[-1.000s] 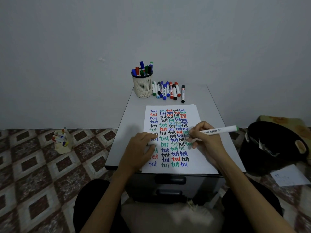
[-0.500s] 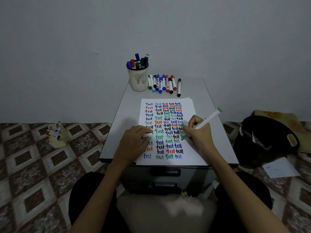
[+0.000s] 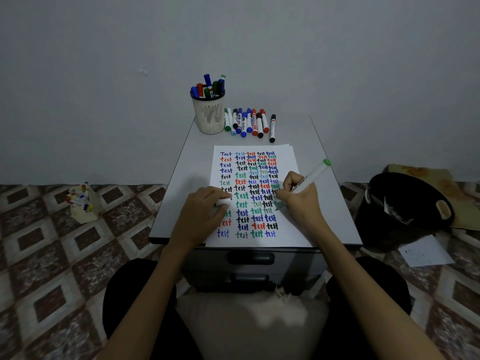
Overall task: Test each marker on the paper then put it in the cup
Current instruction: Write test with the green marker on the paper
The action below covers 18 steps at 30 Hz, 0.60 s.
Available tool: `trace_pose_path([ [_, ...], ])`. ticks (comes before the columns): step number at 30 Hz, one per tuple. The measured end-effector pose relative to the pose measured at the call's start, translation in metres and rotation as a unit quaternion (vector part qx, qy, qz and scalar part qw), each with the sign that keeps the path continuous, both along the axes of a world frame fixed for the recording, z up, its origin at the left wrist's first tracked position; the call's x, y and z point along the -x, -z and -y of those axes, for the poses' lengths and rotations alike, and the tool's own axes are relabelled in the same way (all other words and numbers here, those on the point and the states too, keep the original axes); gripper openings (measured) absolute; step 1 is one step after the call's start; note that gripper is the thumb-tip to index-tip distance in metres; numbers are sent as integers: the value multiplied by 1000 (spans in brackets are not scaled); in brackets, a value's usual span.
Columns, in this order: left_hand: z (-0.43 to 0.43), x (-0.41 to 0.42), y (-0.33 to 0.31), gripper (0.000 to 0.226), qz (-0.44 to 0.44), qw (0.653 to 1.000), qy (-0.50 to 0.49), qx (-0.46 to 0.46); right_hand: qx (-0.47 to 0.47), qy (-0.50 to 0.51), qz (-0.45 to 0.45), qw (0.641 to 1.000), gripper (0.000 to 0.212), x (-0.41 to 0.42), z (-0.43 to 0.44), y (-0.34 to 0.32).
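Marker (image 3: 313,175) has tilted by paper's (image 3: 288,162) edge, right fingers (image 3: 291,181) pinching; left fingers (image 3: 218,194) gripping cap (image 3: 222,203).

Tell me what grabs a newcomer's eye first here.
The central paper, crowded with "test" in blue, red, green and black. On it the right hand grips a green-ended marker, the left hand holds a white cap; behind it a mesh cup of markers stands beside a row of loose markers.
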<state>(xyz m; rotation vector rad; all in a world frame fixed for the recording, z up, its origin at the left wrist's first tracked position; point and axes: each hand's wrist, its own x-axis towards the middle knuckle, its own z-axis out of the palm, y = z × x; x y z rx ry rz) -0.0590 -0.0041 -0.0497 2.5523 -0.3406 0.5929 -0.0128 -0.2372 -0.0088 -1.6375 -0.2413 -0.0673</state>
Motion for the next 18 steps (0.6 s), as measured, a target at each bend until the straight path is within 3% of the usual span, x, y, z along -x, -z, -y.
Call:
trace_pose_path([
  [18, 1, 1, -2, 28, 6, 1000, -2, -7, -10, 12, -12, 1000, 29, -1, 4, 0],
])
